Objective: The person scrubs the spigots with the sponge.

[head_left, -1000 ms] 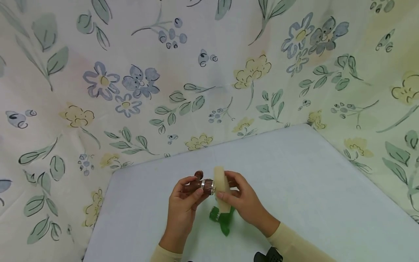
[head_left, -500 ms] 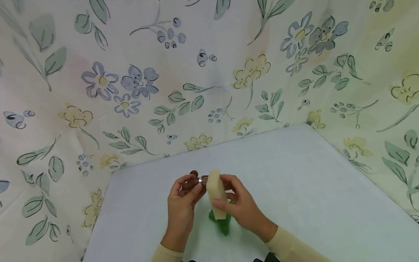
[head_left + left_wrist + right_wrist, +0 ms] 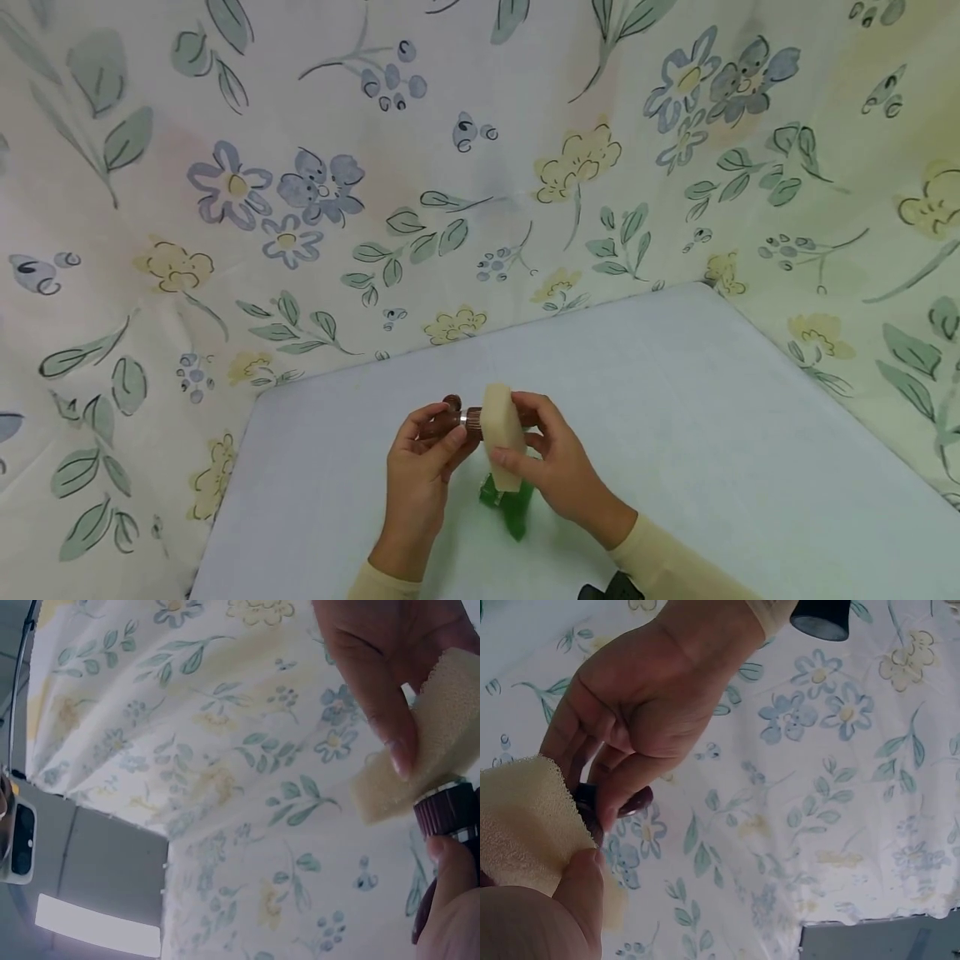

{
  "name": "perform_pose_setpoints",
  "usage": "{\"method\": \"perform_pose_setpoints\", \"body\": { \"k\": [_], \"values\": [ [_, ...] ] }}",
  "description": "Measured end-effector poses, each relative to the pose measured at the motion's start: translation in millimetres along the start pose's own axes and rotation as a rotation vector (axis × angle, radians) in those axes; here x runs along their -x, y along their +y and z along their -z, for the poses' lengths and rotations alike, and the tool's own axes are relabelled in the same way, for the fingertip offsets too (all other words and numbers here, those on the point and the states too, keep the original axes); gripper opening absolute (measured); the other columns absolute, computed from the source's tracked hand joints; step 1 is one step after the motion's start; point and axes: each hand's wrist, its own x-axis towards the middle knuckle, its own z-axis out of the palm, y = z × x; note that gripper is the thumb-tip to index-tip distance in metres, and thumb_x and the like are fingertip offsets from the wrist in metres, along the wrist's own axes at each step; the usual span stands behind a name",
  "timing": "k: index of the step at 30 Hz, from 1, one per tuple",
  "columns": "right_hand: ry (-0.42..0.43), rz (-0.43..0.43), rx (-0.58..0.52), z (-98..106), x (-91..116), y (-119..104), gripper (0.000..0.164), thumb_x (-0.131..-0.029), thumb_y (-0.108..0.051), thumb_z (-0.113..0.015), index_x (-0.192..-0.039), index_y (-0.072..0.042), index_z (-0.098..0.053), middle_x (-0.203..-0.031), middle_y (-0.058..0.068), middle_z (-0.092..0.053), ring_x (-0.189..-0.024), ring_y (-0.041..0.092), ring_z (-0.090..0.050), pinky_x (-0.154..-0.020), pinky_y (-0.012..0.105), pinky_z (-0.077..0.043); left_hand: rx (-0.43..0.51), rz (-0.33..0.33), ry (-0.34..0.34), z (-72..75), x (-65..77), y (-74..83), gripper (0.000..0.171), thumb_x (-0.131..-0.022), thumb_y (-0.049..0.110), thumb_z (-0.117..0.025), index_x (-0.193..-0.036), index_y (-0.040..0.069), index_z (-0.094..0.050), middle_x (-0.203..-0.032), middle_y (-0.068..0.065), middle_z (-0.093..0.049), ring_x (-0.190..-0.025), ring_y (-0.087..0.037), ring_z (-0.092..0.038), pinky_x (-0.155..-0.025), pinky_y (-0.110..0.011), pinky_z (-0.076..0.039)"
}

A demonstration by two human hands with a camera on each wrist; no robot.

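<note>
My left hand (image 3: 416,483) grips a brown tap-like fitting with a ribbed collar (image 3: 474,421), a silver band and a round knob (image 3: 452,402) on top. A cream sponge block (image 3: 502,429) is pinched between the thumb and fingers of my right hand (image 3: 566,467). Its face lies against the collar's end and covers part of it. In the left wrist view, the sponge (image 3: 409,776) meets the rim of the purplish-looking collar (image 3: 448,810). Under the hands, a similar green fitting (image 3: 515,512) lies on the table, partly hidden by the sponge.
The white-covered table (image 3: 675,400) stretches out around both hands. Floral cloth (image 3: 480,167) hangs behind it and at both sides. A black object (image 3: 613,587) shows at the bottom edge, beside my right sleeve.
The sponge has shifted left over the ribbed collar, then slightly back right and up, turning more of its broad face to view. The brown fitting has wobbled slightly with it.
</note>
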Motion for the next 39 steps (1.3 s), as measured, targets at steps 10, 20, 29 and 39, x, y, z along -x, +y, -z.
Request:
{"method": "perform_pose_setpoints", "body": {
  "k": [10, 20, 29, 39],
  "values": [
    [-0.001, -0.066, -0.054, 4.3, 0.6, 7.0, 0.055, -0.090, -0.007, -0.067, -0.138, -0.008, -0.040, -0.125, 0.014, -0.047, -0.110, 0.034, -0.048, -0.089, 0.047, -0.049, -0.019, 0.005, -0.024, -1.9, 1.6, 0.5, 0.050, -0.082, -0.004, -0.072, -0.125, -0.006, -0.047, -0.121, -0.034, -0.045, -0.101, -0.033, -0.060, -0.086, -0.051, -0.049],
    [-0.041, -0.017, -0.073, -4.5, 5.6, -1.2, 0.058, -0.087, -0.001, -0.069, -0.137, -0.006, -0.040, -0.125, 0.015, -0.048, -0.111, 0.036, -0.048, -0.088, 0.046, -0.050, -0.036, -0.013, 0.003, 2.7, -0.6, -1.8, 0.050, -0.082, -0.001, -0.073, -0.125, -0.007, -0.048, -0.114, -0.027, -0.053, -0.098, -0.034, -0.061, -0.086, -0.051, -0.049],
    [-0.033, 0.002, -0.066, -4.5, 6.9, 12.7, 0.060, -0.087, -0.005, -0.071, -0.138, -0.013, -0.041, -0.126, 0.010, -0.048, -0.112, 0.031, -0.048, -0.090, 0.044, -0.049, -0.016, -0.020, 0.006, 5.5, -1.7, -3.2, 0.048, -0.082, -0.006, -0.071, -0.125, -0.008, -0.048, -0.119, -0.029, -0.053, -0.101, -0.033, -0.060, -0.087, -0.052, -0.049],
    [-0.014, -0.024, -0.054, -2.2, 3.5, -0.1, 0.060, -0.086, -0.003, -0.071, -0.137, -0.008, -0.039, -0.125, 0.012, -0.047, -0.110, 0.034, -0.047, -0.090, 0.047, -0.048, 0.019, 0.022, -0.007, 3.0, 2.1, -4.2, 0.051, -0.082, -0.006, -0.071, -0.126, -0.008, -0.046, -0.120, -0.029, -0.050, -0.099, -0.034, -0.062, -0.087, -0.052, -0.049]
  ]
}}
